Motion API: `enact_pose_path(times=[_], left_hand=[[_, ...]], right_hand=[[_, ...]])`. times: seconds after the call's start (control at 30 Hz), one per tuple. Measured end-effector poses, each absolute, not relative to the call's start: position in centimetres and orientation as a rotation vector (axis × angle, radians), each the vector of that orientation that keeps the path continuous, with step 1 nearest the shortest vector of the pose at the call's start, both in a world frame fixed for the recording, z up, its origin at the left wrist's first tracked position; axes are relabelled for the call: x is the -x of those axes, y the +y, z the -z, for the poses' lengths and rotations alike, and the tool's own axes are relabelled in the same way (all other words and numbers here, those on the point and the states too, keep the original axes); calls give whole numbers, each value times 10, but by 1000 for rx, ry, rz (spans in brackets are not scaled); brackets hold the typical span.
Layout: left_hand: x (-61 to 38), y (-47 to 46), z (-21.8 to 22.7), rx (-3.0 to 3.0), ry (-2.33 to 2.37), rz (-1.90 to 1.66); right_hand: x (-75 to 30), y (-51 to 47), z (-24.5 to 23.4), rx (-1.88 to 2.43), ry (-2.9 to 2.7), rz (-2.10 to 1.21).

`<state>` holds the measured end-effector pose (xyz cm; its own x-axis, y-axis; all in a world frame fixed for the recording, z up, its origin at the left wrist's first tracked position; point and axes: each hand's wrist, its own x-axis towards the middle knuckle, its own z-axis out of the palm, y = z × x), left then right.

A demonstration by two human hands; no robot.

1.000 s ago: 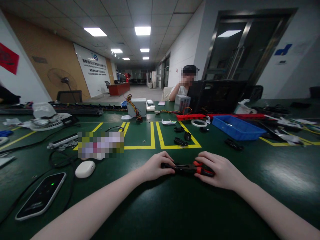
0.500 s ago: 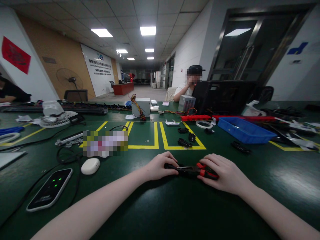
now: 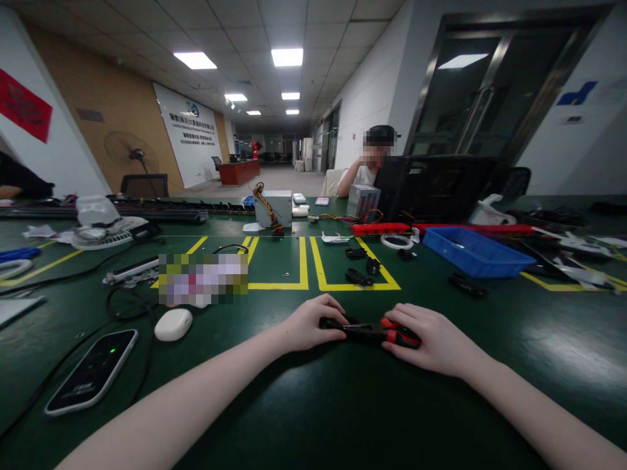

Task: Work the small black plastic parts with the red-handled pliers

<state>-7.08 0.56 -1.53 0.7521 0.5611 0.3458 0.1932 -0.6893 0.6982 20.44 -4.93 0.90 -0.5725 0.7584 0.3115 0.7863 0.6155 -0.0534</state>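
Note:
My left hand (image 3: 313,322) is closed, its thumb and fingers pinching a small black bundle (image 3: 333,324) that looks like a tied-up cable, partly hidden by the fingers. My right hand (image 3: 422,336) is wrapped round the red-and-black handles of a pair of pliers (image 3: 377,331). The plier jaws point left and meet the black bundle right beside my left fingertips. What exactly lies between the jaws is too dark to make out. Both hands are low over the green table. Several similar black cable bundles (image 3: 359,277) lie just beyond, within a yellow-taped outline.
A blue tray (image 3: 477,254) stands at the right, with another black bundle (image 3: 466,286) before it. To the left are a white rounded case (image 3: 173,324), a phone-like device (image 3: 93,372) and black cables. A power supply box (image 3: 274,212) stands farther back. Someone (image 3: 365,173) sits across the table.
The plier handles have come closer together in my right hand. My left hand keeps its hold on the black bundle. The whole view has shifted slightly.

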Motion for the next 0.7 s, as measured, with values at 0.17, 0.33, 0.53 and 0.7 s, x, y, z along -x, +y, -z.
enact_pose_path(times=[0.17,0.33,0.53,0.7], left_hand=[[71,5,15,-2311,584,-695],[71,3,13,-2308,542,-745],[75,3,8,-2353,550,-711],[76,3,7,-2424,545,-716]], right_hand=[[-203,-50,-11,1330,-2524,-15],[-205,-49,-8,1367,-2523,-49],[-208,-46,-5,1344,-2526,9],[-216,-37,2,1260,-2540,124]])
